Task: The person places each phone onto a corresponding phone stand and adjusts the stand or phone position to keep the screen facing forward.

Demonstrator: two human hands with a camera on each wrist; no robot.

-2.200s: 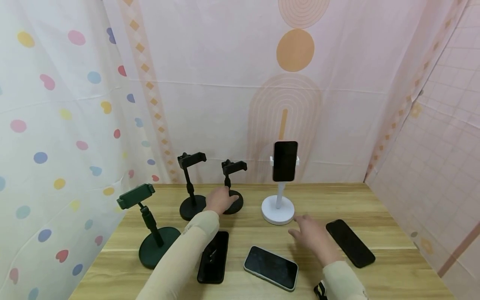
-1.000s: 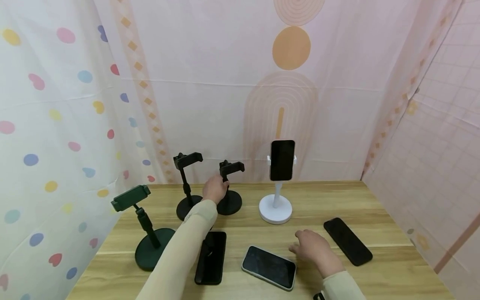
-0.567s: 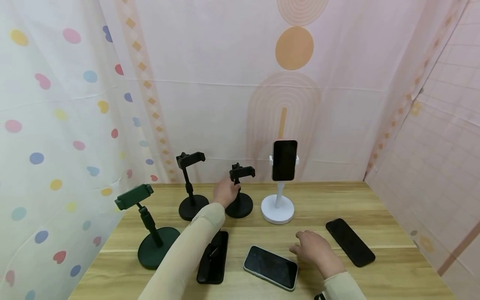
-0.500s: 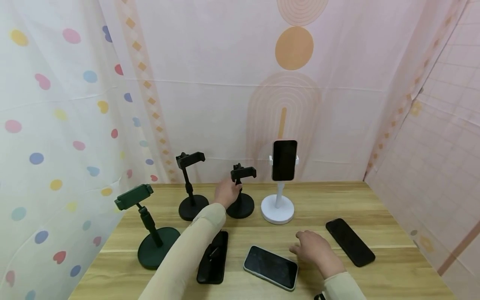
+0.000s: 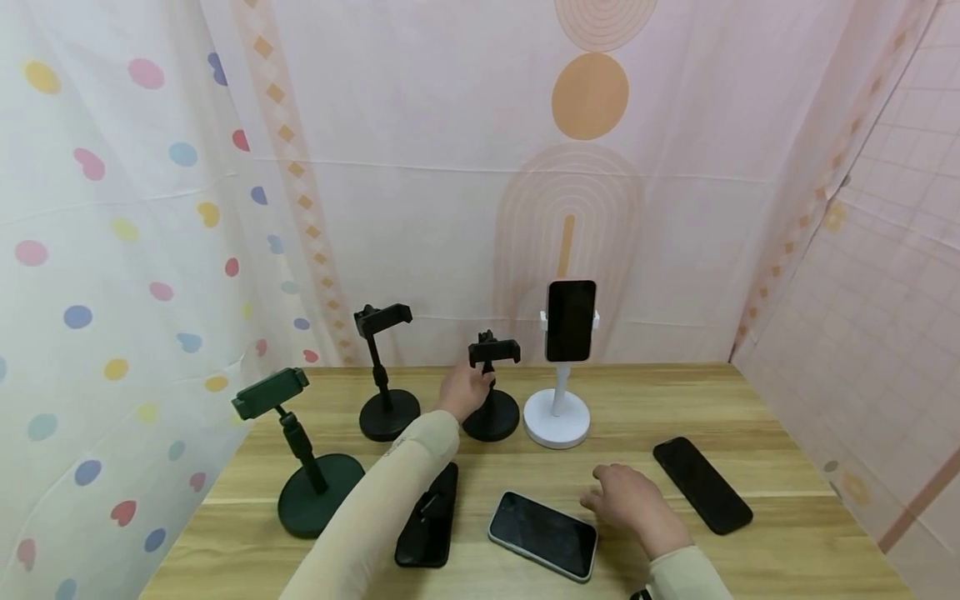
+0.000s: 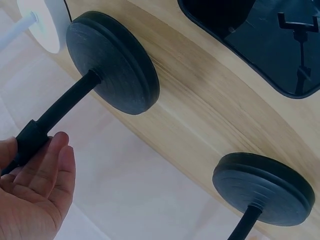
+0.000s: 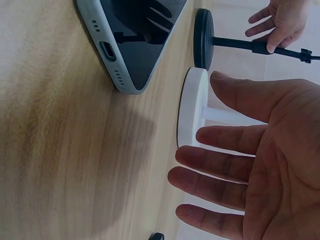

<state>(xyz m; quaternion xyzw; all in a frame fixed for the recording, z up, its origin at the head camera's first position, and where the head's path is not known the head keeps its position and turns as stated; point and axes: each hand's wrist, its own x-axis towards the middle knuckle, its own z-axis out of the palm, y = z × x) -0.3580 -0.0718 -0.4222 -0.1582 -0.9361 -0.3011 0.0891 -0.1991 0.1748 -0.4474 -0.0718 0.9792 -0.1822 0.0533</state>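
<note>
My left hand [image 5: 463, 392] grips the stem of a small black phone stand [image 5: 493, 421], fingers and thumb around it, as the left wrist view shows. This stand is upright on the table, and its clamp [image 5: 495, 351] holds no phone. Close to its right is a white phone stand [image 5: 557, 421] bearing a phone [image 5: 571, 321] upright. My right hand [image 5: 630, 506] hovers between a pale-framed phone [image 5: 543, 536] and a black phone [image 5: 702, 485], both lying flat. In the right wrist view its fingers [image 7: 215, 165] are spread and hold nothing.
A taller black phone stand [image 5: 389, 415] and a dark green phone stand [image 5: 318, 498] stand on the left, without phones. Another black phone [image 5: 429, 533] lies partly under my left forearm. Curtains [image 5: 420, 233] hang behind and beside the wooden table [image 5: 645, 392].
My left hand has risen from beside the small black stand's base to its stem. That stand has moved right, closer to the white one. My right hand has drawn back from the white stand's base.
</note>
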